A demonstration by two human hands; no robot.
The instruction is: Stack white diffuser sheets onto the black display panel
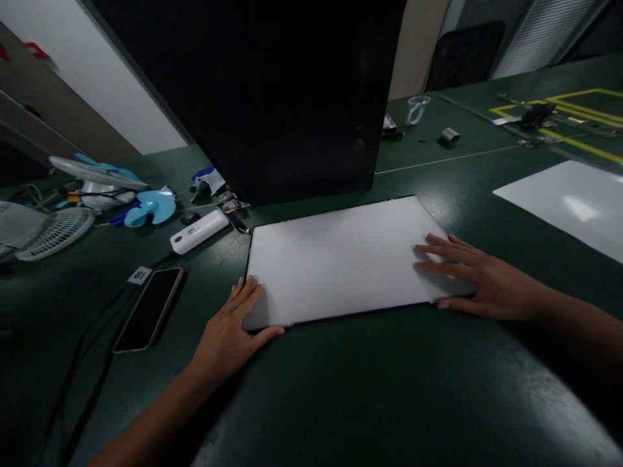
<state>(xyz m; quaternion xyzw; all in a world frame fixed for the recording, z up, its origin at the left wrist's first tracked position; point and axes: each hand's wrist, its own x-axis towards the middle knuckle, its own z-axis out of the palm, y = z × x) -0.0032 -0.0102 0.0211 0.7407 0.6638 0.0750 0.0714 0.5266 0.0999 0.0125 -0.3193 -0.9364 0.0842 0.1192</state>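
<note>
A flat white rectangular panel (335,259) with thin dark edges lies on the green table in front of me. At its near left corner rests my left hand (228,331), fingers stretched along the left edge and thumb along the near edge. My right hand (487,279) lies over the right end, its fingers spread on the white surface and the thumb at the near right corner. Both hands touch the panel without being wrapped round it. Behind the panel a large black screen-like slab (292,97) stands upright on the table.
Left of the panel are a phone (148,310) with a dark lanyard, a white handheld device (200,231) and dismantled fan parts (58,230). A white sheet (574,201) lies to the right. Further back stand a clear cup (417,110) and a tape roll (450,136).
</note>
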